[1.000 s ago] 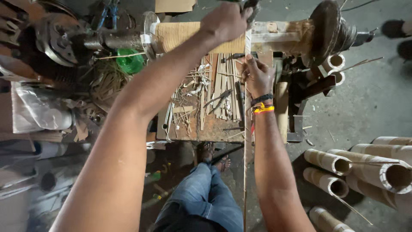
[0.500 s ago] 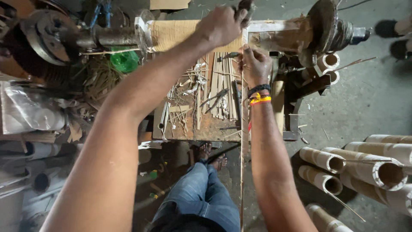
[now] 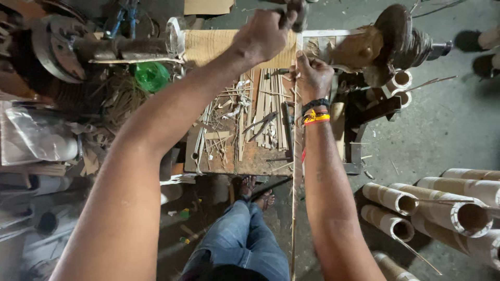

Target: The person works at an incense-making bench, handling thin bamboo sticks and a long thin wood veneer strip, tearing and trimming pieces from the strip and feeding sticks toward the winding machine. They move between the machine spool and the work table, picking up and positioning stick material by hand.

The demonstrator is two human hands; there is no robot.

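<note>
My left hand [image 3: 271,31] reaches far forward and is closed around a dark handle [image 3: 298,13] at the top of the machine. My right hand [image 3: 312,75] pinches a long thin bamboo strip [image 3: 296,171] that runs from the machine straight back toward me, past my knee. The strip's far end meets the metal frame beside a rusty brown wheel [image 3: 359,49]. Bright bands circle my right wrist. Under both hands lies a worn workbench [image 3: 255,164] strewn with several bamboo slivers and splints.
A belt pulley and shaft [image 3: 62,47] sit at the far left, with a green plastic object [image 3: 151,75] below. Cut bamboo tubes [image 3: 458,208] lie on the concrete floor at right; two more [image 3: 398,83] lean by the machine. Someone's shoes [image 3: 484,44] show at top right.
My left hand has shifted slightly along the top of the machine on its handle, and the view has drifted a little. My right hand stays on the strip.
</note>
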